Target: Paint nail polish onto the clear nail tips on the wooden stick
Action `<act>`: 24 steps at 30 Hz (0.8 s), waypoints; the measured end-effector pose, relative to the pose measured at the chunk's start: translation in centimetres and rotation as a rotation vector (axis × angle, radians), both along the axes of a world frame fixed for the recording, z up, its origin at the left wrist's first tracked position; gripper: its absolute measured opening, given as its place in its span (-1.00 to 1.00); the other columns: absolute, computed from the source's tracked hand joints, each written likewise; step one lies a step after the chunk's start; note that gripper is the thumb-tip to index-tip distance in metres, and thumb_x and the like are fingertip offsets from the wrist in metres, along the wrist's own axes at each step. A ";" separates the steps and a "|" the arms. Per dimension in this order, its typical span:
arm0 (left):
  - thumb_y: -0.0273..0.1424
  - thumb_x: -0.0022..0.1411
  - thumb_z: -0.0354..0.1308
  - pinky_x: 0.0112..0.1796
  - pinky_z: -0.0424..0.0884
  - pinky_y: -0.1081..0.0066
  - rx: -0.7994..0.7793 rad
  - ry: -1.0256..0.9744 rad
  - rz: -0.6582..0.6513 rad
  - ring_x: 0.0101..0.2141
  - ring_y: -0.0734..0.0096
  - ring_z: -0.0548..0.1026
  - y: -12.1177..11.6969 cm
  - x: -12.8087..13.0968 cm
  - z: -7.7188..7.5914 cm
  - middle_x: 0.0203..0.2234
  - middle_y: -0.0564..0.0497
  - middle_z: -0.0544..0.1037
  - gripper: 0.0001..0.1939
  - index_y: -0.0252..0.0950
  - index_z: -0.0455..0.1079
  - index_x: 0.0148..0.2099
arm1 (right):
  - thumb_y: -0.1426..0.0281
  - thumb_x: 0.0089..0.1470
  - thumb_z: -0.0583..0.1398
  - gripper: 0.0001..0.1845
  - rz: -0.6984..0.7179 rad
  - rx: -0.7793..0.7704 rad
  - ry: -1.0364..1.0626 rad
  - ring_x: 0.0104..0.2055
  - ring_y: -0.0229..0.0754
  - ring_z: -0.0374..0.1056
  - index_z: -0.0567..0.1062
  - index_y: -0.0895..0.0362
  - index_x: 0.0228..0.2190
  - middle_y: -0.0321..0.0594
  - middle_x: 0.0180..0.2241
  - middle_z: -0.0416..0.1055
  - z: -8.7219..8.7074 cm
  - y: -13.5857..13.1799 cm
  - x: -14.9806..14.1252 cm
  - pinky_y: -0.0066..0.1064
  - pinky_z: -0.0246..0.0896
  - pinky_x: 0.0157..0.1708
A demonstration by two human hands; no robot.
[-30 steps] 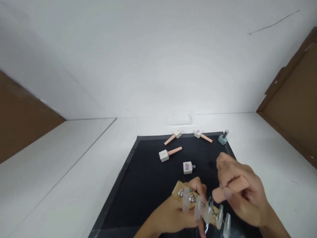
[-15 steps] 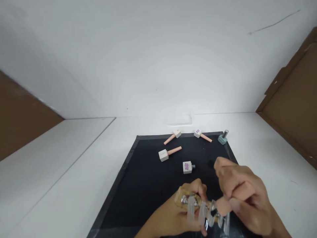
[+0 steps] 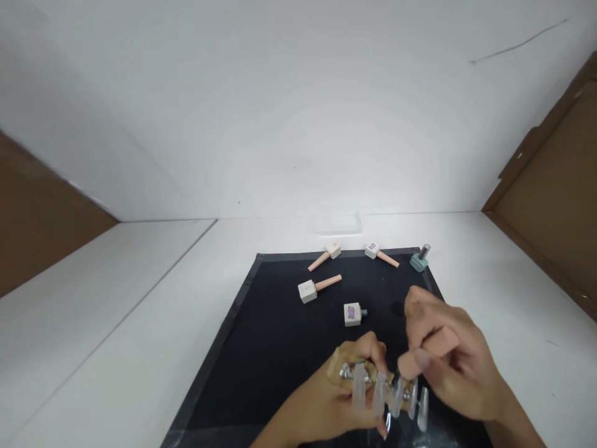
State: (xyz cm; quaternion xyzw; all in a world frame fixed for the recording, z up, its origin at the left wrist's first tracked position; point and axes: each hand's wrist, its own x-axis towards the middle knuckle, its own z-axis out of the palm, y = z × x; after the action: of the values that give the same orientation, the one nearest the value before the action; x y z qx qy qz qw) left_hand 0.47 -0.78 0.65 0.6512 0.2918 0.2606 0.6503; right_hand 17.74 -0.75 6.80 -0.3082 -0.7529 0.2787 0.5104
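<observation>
My left hand [image 3: 321,407] is closed round a tan nail display stand [image 3: 336,366] with shiny metal fittings. Several clear false nails [image 3: 358,392] stick out from it in a row. In my right hand [image 3: 461,373] is a peach nail polish brush cap [image 3: 441,343], pinched between thumb and fingers. Its dark brush end points down at the middle false nails; whether it touches one I cannot tell. Beyond my hands a white nail polish bottle [image 3: 352,315] with a purple label shows its bare neck, without a cap.
On the black mat [image 3: 270,336] lie capped white bottles: one at the left [image 3: 308,291], one at the back [image 3: 333,250], one further right [image 3: 372,250]. A teal bottle [image 3: 418,262] is at the far right corner. Brown cardboard [image 3: 550,168] stands at the right.
My right hand dipped toward the false nails with the brush cap, then rose a little and shifted left. The display stand turned slightly in my left hand. The bottles have not moved.
</observation>
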 end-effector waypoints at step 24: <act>-0.53 -0.11 0.26 -0.46 0.18 0.54 -0.137 -0.090 -0.019 -0.54 0.58 0.26 0.1 0.0 0.9 -0.56 0.20 0.32 -0.70 -0.24 0.15 -0.44 | 0.54 0.01 0.12 -0.80 0.035 0.009 0.098 -0.59 -0.31 0.06 0.24 0.08 -0.55 -0.42 -0.68 0.15 0.0 -0.1 0.0 -0.42 0.00 -0.57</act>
State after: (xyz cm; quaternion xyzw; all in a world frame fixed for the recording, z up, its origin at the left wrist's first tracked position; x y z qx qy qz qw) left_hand 0.49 -0.63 1.56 0.5956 0.2731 0.2629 0.7082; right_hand 17.72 -0.84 6.78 -0.2788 -0.7334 0.2991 0.5431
